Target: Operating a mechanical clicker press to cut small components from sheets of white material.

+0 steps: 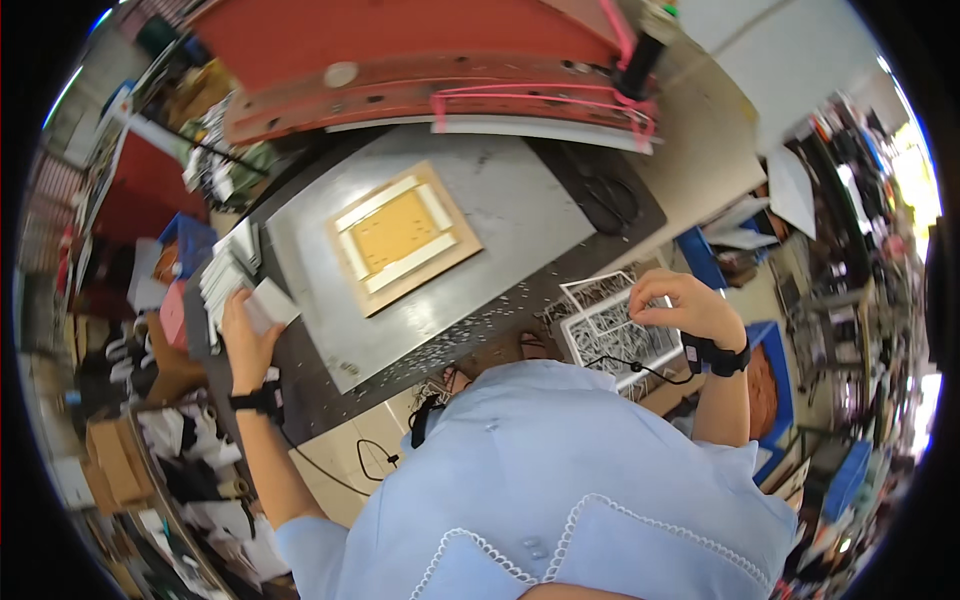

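Note:
At the left edge of the bench, my left hand [246, 338] is closed on a white card [274, 304], beside a stack of white pieces [222, 280]. My right hand [680, 302] is pinched on a thin white frame-shaped strip [598, 328], above a white tray of scraps [655, 350]. A square wooden cutting die [470, 244] with a yellow middle and pale strips around it lies on the grey metal plate [520, 210], away from both hands.
A red press [420, 50] with a pink guard bar [530, 93] spans the far side. Small offcuts [450, 335] litter the bench's near edge. Scissors [612, 200] lie at its right. A blue crate [770, 380] stands right; shelves [180, 480] of materials stand lower left.

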A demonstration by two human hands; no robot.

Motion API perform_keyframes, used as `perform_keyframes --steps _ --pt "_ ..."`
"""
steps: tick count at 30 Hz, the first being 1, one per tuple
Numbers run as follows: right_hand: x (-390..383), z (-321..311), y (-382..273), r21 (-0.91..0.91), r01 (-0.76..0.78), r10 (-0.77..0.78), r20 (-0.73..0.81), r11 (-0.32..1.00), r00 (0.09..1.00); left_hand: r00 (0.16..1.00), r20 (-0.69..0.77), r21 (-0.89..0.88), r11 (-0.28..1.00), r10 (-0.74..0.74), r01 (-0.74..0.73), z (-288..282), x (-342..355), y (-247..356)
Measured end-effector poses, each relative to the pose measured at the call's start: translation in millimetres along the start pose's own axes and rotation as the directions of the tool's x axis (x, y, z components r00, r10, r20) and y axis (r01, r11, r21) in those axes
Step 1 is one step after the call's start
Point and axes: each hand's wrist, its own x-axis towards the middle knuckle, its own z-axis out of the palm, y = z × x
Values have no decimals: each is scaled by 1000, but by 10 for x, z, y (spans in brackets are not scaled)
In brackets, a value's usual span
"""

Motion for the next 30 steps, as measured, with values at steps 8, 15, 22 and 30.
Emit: perform_keyframes --steps 8,15,22,30 --pt "-283 98 491 -353 -281 132 -391 892 911 972 -73 -206 957 -224 205 -270 -59 210" --pt "819 778 -371 164 184 -161 -147 969 976 957 266 -625 735 -114 262 -495 132 1567" --pt "1311 1068 -791 140 114 -133 138 984 981 930 368 -696 671 28 255 -148 6 2176" --pt "2176 926 -601 317 78 -49 -99 945 994 993 -75 -378 919 86 -108 386 179 1665"
